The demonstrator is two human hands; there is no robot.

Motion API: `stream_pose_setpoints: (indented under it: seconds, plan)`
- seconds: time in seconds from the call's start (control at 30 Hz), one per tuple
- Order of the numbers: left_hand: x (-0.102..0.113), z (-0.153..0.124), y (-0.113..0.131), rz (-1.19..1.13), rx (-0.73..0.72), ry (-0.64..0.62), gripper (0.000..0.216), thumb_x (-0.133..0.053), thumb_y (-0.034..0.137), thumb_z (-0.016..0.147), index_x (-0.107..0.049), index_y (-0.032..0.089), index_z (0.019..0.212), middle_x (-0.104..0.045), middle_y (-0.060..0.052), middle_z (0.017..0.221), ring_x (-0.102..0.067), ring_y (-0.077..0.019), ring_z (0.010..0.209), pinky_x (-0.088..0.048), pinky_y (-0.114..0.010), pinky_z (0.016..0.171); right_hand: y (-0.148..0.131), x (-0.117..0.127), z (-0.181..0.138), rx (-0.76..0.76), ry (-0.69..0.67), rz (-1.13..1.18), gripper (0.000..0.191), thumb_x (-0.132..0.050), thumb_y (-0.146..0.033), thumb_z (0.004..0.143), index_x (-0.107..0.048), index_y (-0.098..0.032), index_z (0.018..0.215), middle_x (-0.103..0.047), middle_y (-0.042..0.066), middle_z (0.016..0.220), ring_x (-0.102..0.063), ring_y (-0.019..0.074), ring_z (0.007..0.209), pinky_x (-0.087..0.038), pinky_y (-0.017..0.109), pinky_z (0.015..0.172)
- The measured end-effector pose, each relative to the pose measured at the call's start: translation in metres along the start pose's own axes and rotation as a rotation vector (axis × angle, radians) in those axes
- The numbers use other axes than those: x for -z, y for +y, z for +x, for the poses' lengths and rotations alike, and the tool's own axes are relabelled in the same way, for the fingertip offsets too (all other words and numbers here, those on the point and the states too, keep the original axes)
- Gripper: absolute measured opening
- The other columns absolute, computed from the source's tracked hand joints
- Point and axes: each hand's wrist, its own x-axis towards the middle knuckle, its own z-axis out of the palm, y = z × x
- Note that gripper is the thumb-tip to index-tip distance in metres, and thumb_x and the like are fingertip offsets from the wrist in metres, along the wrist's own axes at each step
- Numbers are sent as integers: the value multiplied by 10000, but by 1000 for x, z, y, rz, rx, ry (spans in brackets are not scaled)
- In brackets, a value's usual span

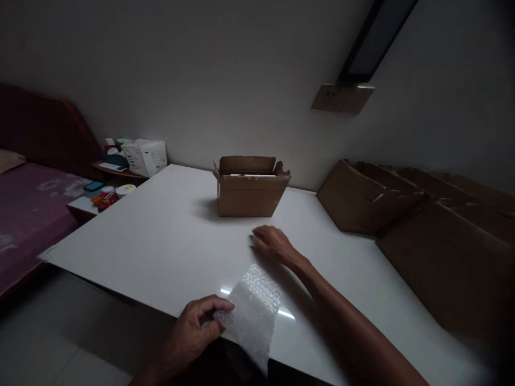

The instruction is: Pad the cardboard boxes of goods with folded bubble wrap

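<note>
A sheet of clear bubble wrap (251,305) lies over the front edge of the white table, its lower corner hanging past the edge. My left hand (197,329) has the sheet's left corner between thumb and fingers. Farther in, my right hand (276,244) hovers over or rests on the tabletop just beyond the wrap, fingers loosely bent and a little apart, with nothing visible in them. Behind it stands a small cardboard box (251,198), its top flaps up and something white showing inside.
Larger open cardboard boxes (362,203) line the right side of the white table (161,236). A wall socket (341,99) and a dark screen (378,37) are above. At left are a bed (36,214) and a small stand with a white packet (148,158) and containers.
</note>
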Motion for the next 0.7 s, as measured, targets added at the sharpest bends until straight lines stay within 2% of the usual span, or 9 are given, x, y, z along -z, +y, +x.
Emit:
stream_pose_setpoints:
  seconds: [0.1,0.2,0.3,0.43,0.53,0.7]
  plan:
    - [-2,2,4,73,-157,62,148,-631,249,797,-746,207,880,-663,-52,932,-624,-179,886,-510,-279,788,18,7,-42,-94,-7,-57,253,-609,-304,850,-712,-191,1052,-721,122,1054,-627,289,995,-444,409,877]
    - [-6,2,8,156,-217,132,126,-627,263,831,-740,213,852,-625,-81,1110,-616,-200,994,-515,-306,841,18,8,-60,-129,-7,-60,207,-589,-285,852,-720,-203,990,-735,98,967,-636,271,925,-437,381,821]
    - [-10,-3,12,228,-261,151,117,-625,249,844,-734,207,842,-605,-111,1255,-625,-219,1035,-523,-342,877,7,3,-58,-94,-6,-28,183,-546,-194,858,-726,-227,867,-750,60,876,-657,216,816,-428,325,756]
    - [-15,-12,16,312,-387,122,165,-585,138,836,-714,219,899,-632,-111,1265,-639,-208,1047,-537,-342,878,-6,-3,-45,-47,11,-23,237,-513,-119,841,-724,-223,809,-762,45,823,-666,191,738,-413,303,717]
    - [-18,-15,15,368,-476,98,252,-545,58,803,-688,216,938,-646,-106,1243,-591,-231,1180,-521,-369,937,-8,-10,-37,-18,28,-47,221,-520,-132,855,-720,-218,819,-769,57,860,-676,198,776,-406,309,741]
    - [-28,-12,7,472,-494,38,296,-524,21,765,-669,206,944,-677,-103,1182,-569,-254,1205,-499,-436,977,-4,-19,-23,11,87,-101,236,-475,-164,933,-709,-166,905,-746,134,948,-653,257,941,-383,393,896]
